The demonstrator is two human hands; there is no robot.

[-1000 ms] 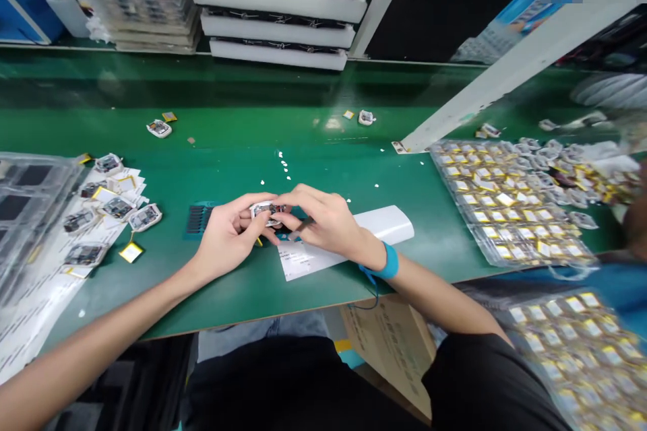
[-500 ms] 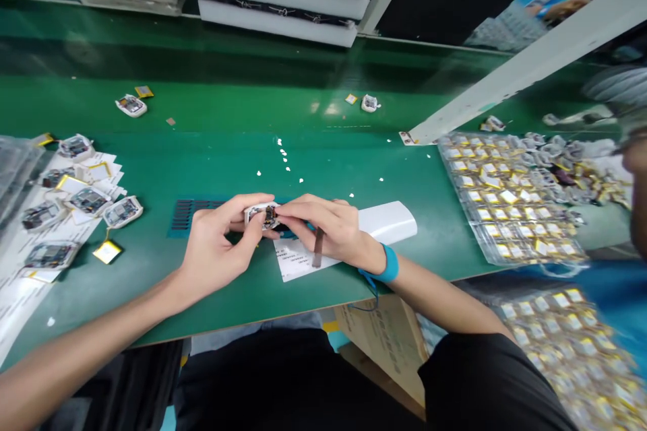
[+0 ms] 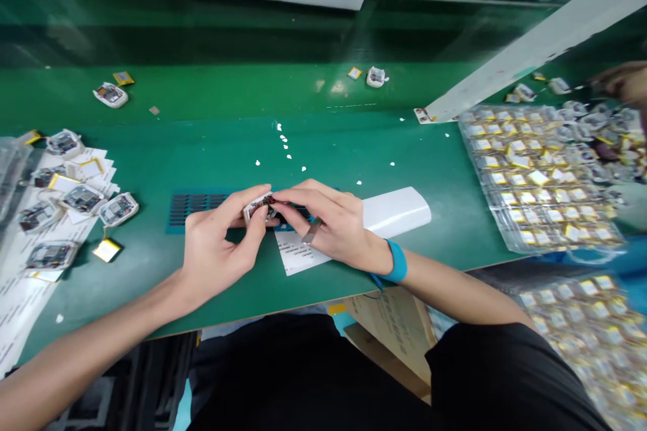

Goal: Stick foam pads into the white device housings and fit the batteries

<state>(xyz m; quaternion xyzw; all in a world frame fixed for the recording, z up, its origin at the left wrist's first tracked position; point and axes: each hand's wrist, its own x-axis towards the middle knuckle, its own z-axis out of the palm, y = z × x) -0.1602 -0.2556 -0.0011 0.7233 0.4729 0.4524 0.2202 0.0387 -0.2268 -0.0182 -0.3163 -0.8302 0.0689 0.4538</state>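
My left hand and my right hand meet above the bench. The fingertips of both rest on a small white-framed circuit module, and my left thumb and fingers pinch it. Its underside is hidden by my fingers. A narrow metal tool, possibly tweezers, sticks out below my right fingers. Under my right hand lies a white printed paper slip. A blue wrist strap circles my right wrist.
The green workbench carries a white bar, a dark blue vented pad, and papers with modules at left. Plastic trays of yellow-labelled batteries lie at right. A co-worker's hand is at the upper right.
The whole scene has slid up in view as my head tipped down. The metal tool now shows below my right fingers. A co-worker's hand has come in at the upper right.
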